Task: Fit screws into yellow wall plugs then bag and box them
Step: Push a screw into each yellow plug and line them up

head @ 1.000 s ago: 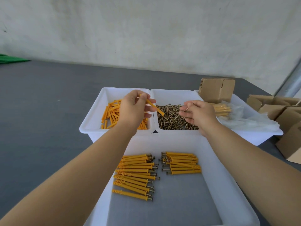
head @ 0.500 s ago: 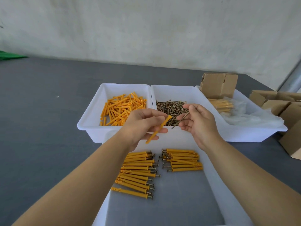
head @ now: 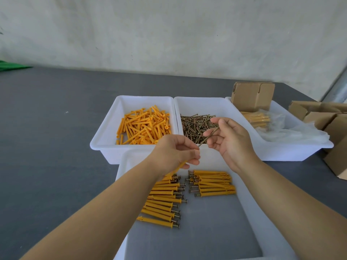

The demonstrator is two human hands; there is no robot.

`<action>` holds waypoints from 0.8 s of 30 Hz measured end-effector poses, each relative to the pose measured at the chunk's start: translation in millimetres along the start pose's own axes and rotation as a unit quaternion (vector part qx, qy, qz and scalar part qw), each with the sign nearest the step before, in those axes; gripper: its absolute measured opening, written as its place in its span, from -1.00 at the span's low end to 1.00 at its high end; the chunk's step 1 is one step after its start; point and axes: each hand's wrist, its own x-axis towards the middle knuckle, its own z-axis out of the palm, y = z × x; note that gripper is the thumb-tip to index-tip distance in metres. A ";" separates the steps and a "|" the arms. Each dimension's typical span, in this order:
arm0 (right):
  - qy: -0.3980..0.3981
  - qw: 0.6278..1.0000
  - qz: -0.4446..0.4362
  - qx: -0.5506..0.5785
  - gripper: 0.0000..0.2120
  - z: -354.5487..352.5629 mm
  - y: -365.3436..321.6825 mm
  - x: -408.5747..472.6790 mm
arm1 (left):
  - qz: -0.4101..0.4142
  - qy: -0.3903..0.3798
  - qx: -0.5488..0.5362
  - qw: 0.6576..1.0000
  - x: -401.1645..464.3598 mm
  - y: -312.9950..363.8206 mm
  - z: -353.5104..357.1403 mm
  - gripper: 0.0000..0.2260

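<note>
- Head view: yellow wall plug [head: 181,164] is pinched in left hand [head: 173,154]; screw [head: 208,137] is pinched in right hand [head: 228,140], tip at the plug mouth, above near tray [head: 249,212].
- Misalignment risk: tip could skid off the mouth.
- Thin pinch: screw could be dropped among finished plugs [head: 214,183].

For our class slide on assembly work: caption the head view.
Left hand holds a yellow plug, right hand aims a screw at it.

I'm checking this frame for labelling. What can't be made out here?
- Yellow plug, head view: mostly hidden in the left hand.
- Screw tip: whether it has entered the plug, fingers cover.
- Near tray: front cut off by the bottom edge.
</note>
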 end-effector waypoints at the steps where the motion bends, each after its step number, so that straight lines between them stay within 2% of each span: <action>1: -0.007 1.000 0.001 -0.006 -0.76 0.9 -0.1 -1.1 | -0.001 0.003 -0.010 1.000 0.0 0.5 1.0 -0.91; 5: -0.063 0.996 -0.019 -0.060 -0.77 5.4 1.0 -6.1 | -0.001 0.015 -0.035 0.999 -1.2 2.6 4.8 -0.86; 8: -0.078 0.979 -0.083 -0.172 -0.75 6.0 0.6 -8.4 | 0.011 0.026 -0.022 0.999 -1.6 4.8 5.3 -0.84; 12: -0.027 0.965 -0.128 -0.227 -0.60 3.7 -3.3 -7.0 | 0.077 -0.014 -0.005 0.997 -4.6 7.9 7.5 -0.84; 16: 0.027 0.969 -0.132 -0.209 -0.66 -2.7 -2.4 -3.5 | 0.079 -0.073 0.043 0.993 -6.9 6.9 12.9 -0.85; 19: 0.032 0.969 -0.130 -0.208 -0.69 -3.7 0.3 -2.0 | 0.081 -0.091 0.118 0.986 -7.1 3.3 17.4 -0.87; 24: 0.018 0.966 -0.131 -0.223 -0.68 -3.0 1.8 -1.0 | 0.118 -0.097 0.298 0.942 -10.2 -2.7 29.1 -0.80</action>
